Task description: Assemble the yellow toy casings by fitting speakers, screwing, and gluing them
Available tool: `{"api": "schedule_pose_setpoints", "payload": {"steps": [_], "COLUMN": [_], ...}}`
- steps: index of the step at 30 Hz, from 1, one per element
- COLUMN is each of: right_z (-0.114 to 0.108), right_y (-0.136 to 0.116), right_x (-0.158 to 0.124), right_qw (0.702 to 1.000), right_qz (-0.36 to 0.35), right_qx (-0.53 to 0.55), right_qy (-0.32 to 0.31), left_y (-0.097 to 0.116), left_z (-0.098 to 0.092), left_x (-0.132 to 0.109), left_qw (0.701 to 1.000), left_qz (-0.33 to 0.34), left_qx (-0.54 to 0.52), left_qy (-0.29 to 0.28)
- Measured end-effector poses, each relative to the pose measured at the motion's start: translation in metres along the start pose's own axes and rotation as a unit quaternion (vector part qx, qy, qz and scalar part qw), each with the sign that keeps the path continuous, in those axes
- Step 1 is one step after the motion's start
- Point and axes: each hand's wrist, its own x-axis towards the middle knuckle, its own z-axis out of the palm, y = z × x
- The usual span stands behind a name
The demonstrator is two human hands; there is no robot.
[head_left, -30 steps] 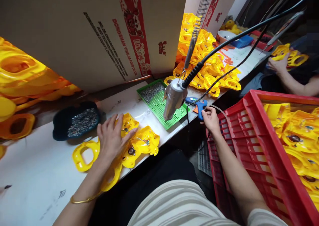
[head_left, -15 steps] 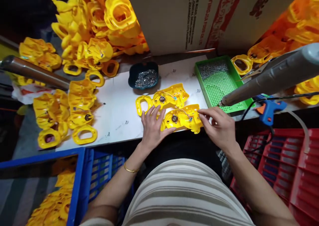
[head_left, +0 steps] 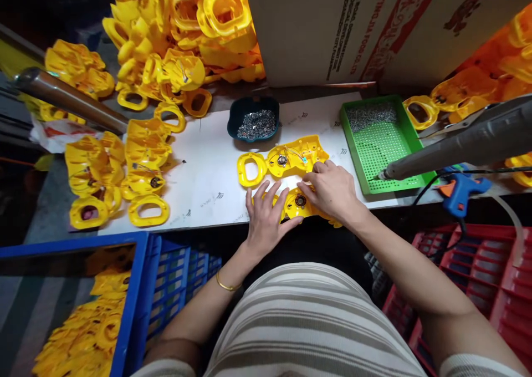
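Note:
Two yellow plastic shell halves lie side by side on the white board. The far shell (head_left: 277, 161) shows a round speaker, thin wires and a loop handle. My left hand (head_left: 268, 216) rests with spread fingers over the handle end of the near shell (head_left: 297, 200), partly hiding it. My right hand (head_left: 332, 188) reaches over the other half of that shell, thumb and fingers bent together in a pinch. Whatever sits between those fingertips is too small or hidden to make out.
A dark bowl (head_left: 254, 121) and a green perforated tray (head_left: 374, 144) hold small metal parts. A grey electric screwdriver (head_left: 449, 144) slants over the tray beside a blue glue gun (head_left: 459, 191). More yellow shells (head_left: 149, 155) are at left. A blue crate (head_left: 139, 288) and red crate (head_left: 469, 266) stand below.
My right hand has moved left from the near shell's right end to above its middle, now covering the wires there. My left hand stays on the handle end. The whole view has shifted slightly.

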Motion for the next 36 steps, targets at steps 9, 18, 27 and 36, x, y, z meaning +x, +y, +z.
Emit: {"api": "schedule_pose_setpoints", "payload": {"steps": [9,18,27,36], "right_z": [-0.003,0.033,0.033,0.035], "right_y": [0.051,0.06,0.056,0.055], "right_x": [-0.041,-0.082,-0.08,-0.077], "right_qw": [0.906,0.751,0.751,0.819], "right_qz": [0.133,0.23,0.222,0.176], "right_qx": [0.392,0.593,0.587,0.503], "right_qy": [0.091,0.178,0.204,0.213], "left_y": [-0.003,0.032,0.062,0.065], "left_z": [-0.008,-0.005,0.008,0.008], "left_x": [0.002,0.044,0.062,0.065], "left_qw": [1.0,0.994,0.986,0.981], "left_qz": [-0.001,0.01,0.025,0.007], "left_qx": [0.018,-0.105,-0.16,-0.187], "left_qy": [-0.021,0.007,-0.046,-0.044]}}
